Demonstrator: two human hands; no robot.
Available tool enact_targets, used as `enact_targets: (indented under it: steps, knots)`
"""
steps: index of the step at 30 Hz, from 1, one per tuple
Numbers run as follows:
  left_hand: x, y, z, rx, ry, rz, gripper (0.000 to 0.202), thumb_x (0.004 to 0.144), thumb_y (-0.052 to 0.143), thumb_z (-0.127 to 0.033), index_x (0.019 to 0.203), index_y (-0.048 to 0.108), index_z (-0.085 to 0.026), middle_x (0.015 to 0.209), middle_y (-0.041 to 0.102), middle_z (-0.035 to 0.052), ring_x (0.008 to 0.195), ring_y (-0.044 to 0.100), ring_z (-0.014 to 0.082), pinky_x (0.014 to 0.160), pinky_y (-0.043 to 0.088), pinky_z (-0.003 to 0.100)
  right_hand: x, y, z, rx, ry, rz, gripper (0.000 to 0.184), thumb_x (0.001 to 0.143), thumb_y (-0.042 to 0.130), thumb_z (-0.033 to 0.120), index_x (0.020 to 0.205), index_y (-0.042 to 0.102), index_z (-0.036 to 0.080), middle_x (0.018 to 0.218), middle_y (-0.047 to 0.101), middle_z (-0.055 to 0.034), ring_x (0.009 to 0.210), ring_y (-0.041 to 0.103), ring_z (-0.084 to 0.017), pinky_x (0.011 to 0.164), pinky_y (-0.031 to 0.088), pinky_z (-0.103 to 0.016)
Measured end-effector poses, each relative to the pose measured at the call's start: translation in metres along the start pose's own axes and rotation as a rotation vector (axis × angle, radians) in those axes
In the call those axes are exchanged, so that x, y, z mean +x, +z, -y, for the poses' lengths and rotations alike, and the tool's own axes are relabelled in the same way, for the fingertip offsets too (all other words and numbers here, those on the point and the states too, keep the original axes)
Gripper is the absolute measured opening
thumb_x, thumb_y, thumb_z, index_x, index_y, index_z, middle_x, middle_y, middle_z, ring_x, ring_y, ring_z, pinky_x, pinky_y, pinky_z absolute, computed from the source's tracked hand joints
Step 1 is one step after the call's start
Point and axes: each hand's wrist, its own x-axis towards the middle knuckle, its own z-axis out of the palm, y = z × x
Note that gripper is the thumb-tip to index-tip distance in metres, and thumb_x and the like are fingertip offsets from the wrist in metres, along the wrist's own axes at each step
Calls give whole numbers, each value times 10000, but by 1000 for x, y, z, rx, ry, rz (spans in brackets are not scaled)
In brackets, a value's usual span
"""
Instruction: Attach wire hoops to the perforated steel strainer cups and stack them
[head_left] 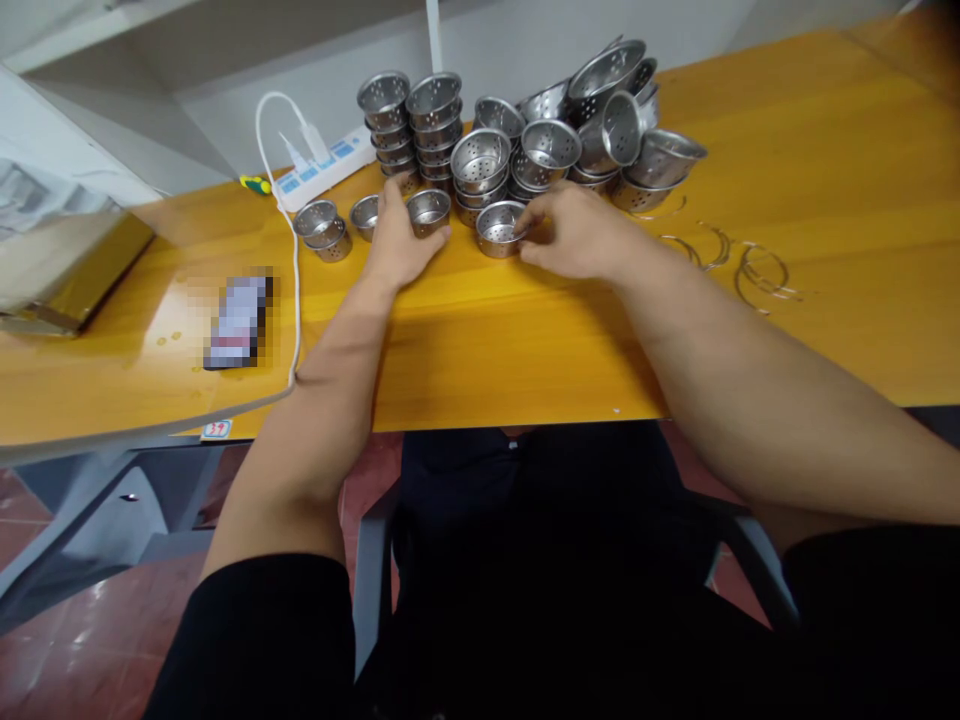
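Note:
Many small perforated steel cups stand stacked and heaped (525,130) at the back of an orange table (525,340). My left hand (397,240) rests on the table, its fingers curled round one loose cup (429,210). My right hand (577,235) pinches the rim of another loose cup (499,228) with its fingertips. Two more single cups (322,228) stand to the left of my left hand. Thin wire rings (757,270) lie on the table to the right of my right arm.
A white power strip (322,165) with a cable running off the front edge lies at the back left. A phone (238,322) lies at the left. A shiny box (67,270) stands at the far left. A screwdriver (256,184) is near the strip.

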Motion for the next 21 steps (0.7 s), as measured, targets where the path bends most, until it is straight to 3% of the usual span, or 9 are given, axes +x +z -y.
enact_targets:
  steps: [3, 6, 10, 13, 16, 19, 21]
  knots:
    - [0, 6, 16, 8, -22, 36, 1256, 740, 1244, -573, 1727, 507, -327, 1904, 590, 203, 1846, 489, 512, 1633, 301, 737, -3, -4, 3, -3, -2, 3, 290, 1039, 999, 392, 1279, 901, 261, 1450, 800, -206, 1436, 772, -537, 1354, 630, -723]
    - [3, 9, 25, 56, -53, 50, 1220, 781, 1222, -532, 1746, 504, -322, 1893, 597, 221, 1821, 536, 510, 1625, 305, 748, -5, -6, 10, -17, 20, 1, 331, 1037, 1007, 374, 1325, 902, 248, 1521, 757, -216, 1432, 773, -534, 1371, 612, -720]
    - [7, 10, 31, 53, -22, 20, 959, 964, 1114, -585, 1703, 558, -331, 1683, 732, 182, 1703, 643, 477, 1565, 391, 779, -5, -5, 19, -55, 71, -10, 265, 1039, 1023, 325, 1239, 890, 213, 1406, 784, -220, 1415, 789, -525, 1346, 614, -744]
    - [7, 10, 31, 62, -17, 8, 944, 933, 1145, -630, 1639, 605, -310, 1634, 737, 190, 1630, 681, 479, 1515, 461, 761, -4, -5, 21, -45, 95, -28, 215, 1053, 1033, 320, 1127, 862, 214, 1291, 809, -210, 1403, 802, -531, 1310, 629, -740]
    - [5, 12, 24, 81, -65, 46, 1038, 829, 1210, -597, 1604, 593, -286, 1623, 753, 210, 1596, 717, 488, 1492, 502, 734, -4, -5, 17, -9, 94, -38, 256, 1067, 1041, 371, 1092, 841, 214, 1234, 823, -202, 1372, 818, -532, 1284, 639, -729]
    - [0, 11, 5, 71, -81, 80, 1027, 864, 1170, -597, 1635, 559, -304, 1661, 762, 199, 1618, 736, 481, 1472, 544, 685, -3, -5, 12, 17, 104, -42, 305, 1065, 1049, 432, 1091, 841, 212, 1187, 836, -189, 1302, 836, -517, 1245, 650, -725]
    - [-3, 6, -13, 78, -64, 91, 1009, 873, 1158, -597, 1643, 565, -326, 1762, 717, 184, 1722, 670, 491, 1482, 542, 652, -3, -4, 10, 25, 108, -46, 344, 1058, 1059, 484, 1090, 845, 216, 1146, 843, -180, 1241, 838, -504, 1197, 665, -716]
